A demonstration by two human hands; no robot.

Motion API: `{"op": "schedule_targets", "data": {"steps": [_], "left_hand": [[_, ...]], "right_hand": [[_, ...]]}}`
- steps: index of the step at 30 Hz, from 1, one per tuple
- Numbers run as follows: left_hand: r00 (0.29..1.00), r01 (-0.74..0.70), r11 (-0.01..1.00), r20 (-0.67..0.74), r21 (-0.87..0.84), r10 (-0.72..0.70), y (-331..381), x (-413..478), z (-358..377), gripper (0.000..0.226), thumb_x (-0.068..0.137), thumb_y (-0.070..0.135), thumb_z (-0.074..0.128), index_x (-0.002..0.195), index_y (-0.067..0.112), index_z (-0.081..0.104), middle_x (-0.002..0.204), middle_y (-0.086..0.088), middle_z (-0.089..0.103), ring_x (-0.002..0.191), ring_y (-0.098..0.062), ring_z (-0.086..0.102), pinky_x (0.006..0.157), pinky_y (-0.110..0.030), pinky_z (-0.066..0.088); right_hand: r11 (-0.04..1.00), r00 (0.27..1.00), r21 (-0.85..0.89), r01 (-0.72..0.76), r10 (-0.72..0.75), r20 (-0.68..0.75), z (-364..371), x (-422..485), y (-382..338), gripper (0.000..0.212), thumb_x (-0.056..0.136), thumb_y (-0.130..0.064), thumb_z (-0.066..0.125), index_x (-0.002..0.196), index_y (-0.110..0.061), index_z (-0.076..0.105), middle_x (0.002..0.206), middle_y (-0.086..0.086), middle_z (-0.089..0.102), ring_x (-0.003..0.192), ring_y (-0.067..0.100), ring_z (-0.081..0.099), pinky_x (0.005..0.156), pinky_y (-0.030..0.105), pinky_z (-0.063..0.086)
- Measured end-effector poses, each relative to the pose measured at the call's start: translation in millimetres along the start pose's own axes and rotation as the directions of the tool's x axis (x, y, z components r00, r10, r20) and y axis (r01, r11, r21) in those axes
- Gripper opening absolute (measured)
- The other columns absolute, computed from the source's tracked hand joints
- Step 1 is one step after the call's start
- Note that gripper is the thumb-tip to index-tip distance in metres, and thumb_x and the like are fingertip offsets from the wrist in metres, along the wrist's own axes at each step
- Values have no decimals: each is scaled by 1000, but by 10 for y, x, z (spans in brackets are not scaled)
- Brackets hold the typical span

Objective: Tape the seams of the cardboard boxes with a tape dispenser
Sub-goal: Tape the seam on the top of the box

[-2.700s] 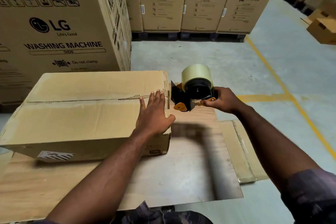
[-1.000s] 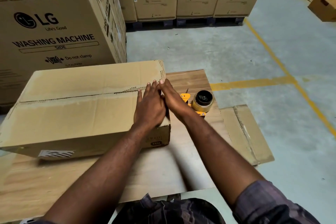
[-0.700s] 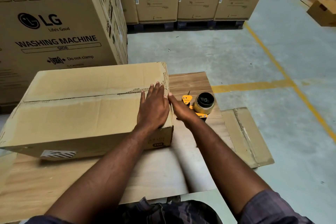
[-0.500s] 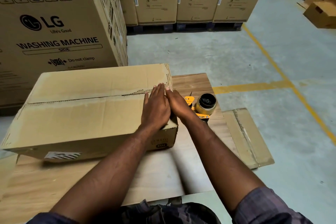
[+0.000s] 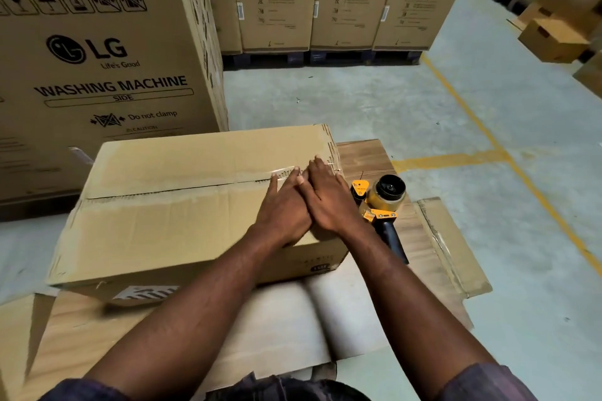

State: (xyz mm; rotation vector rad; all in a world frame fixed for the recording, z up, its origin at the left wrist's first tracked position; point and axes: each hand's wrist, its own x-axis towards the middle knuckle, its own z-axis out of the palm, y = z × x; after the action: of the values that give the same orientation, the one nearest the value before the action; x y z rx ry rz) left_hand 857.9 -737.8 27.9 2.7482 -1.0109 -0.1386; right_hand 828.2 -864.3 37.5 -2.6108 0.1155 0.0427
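A closed brown cardboard box [image 5: 182, 205] lies on a wooden board, its top seam running left to right. Near the seam's right end, my left hand [image 5: 283, 205] lies flat on the box top with straight fingers. Beside it, touching it, my right hand [image 5: 329, 198] presses flat on the same end, fingertips on a shiny strip of clear tape. Just right of the box, the yellow tape dispenser [image 5: 381, 202] lies on the board on its side, roll up and dark handle pointing toward me. Neither hand touches it.
A wooden board [image 5: 361, 156] carries the box. Flattened cardboard [image 5: 452, 244] sticks out to its right. A big washing machine carton [image 5: 97, 68] stands close behind on the left, several more [image 5: 351, 0] on pallets at the back. A yellow line [image 5: 508, 153] crosses the grey floor.
My right hand has put the tape dispenser down on the board and come onto the box top beside my left hand. The box has shifted slightly to the right.
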Motion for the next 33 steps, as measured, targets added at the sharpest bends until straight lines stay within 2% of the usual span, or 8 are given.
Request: {"op": "schedule_targets", "data": {"steps": [4, 9, 13, 15, 18, 21, 27, 33], "left_hand": [[987, 142, 988, -64, -62, -146, -708, -433, -140, 59, 106, 46, 27, 161, 28, 14, 167, 10, 11, 154, -11, 7, 124, -48, 3], [936, 316, 941, -119, -119, -330, -1469, -941, -328, 55, 107, 40, 31, 159, 26, 23, 165, 10, 19, 153, -11, 12, 124, -47, 6], [984, 155, 985, -73, -74, -160, -1236, -791, -306, 60, 104, 34, 35, 160, 23, 17, 167, 0, 16, 155, -21, 8, 124, -51, 3], [999, 40, 997, -34, -63, -42, -1271, -780, -310, 63, 102, 32, 36, 160, 28, 11, 167, 4, 15, 155, -17, 4, 125, -48, 2], [997, 41, 985, -55, -169, -52, -1553, -914, -395, 58, 104, 38, 34, 159, 33, 18, 165, 15, 19, 153, -6, 10, 125, -43, 4], [988, 106, 979, -93, -176, -124, -1949, -1181, -465, 53, 105, 46, 35, 156, 36, 28, 162, 22, 22, 151, -1, 13, 124, -48, 1], [927, 310, 916, -135, -253, -351, -2641, -1645, -665, 49, 103, 38, 47, 151, 31, 41, 159, 15, 33, 149, -8, 23, 121, -52, 4], [943, 246, 941, -168, -231, -287, -2674, -1675, -638, 50, 101, 46, 47, 149, 32, 44, 158, 13, 35, 149, -9, 25, 122, -50, 10]], "right_hand": [[967, 998, -246, -61, 66, 12, 94, 8, -44, 75, 105, -60, 11, 164, -14, 6, 171, 1, -6, 157, 15, -6, 126, 42, -1], [922, 957, -265, -284, 289, -22, 205, 85, -524, 75, 107, -53, 23, 162, -5, 7, 171, 12, -5, 158, 28, -7, 126, 53, -4], [1000, 1000, -13, 23, -23, 8, 553, 150, -1273, 60, 110, -41, 30, 158, -5, 28, 168, 14, 19, 156, 29, 16, 126, 51, 12], [993, 999, 107, 47, -49, 17, 703, 106, -1437, 56, 111, -40, 28, 159, -10, 31, 168, 9, 24, 156, 23, 19, 126, 49, 12], [1000, 1000, -16, 5, -5, -29, 816, 66, -1416, 64, 108, -52, 25, 161, -16, 25, 169, 1, 20, 157, 17, 14, 126, 45, 9], [975, 987, -167, -146, 133, -87, 810, 56, -1252, 72, 105, -58, 21, 163, -17, 15, 171, -3, 7, 158, 17, 3, 127, 47, 3], [879, 889, -159, -449, 421, -182, 833, 121, -1335, 80, 105, -57, 23, 162, -4, 6, 171, 12, -4, 158, 28, -6, 125, 56, -5], [976, 998, -211, -48, 53, 20, 1400, 164, -2349, 84, 103, -63, 22, 162, -5, 9, 170, 14, -3, 157, 31, -9, 126, 52, -2]]}}
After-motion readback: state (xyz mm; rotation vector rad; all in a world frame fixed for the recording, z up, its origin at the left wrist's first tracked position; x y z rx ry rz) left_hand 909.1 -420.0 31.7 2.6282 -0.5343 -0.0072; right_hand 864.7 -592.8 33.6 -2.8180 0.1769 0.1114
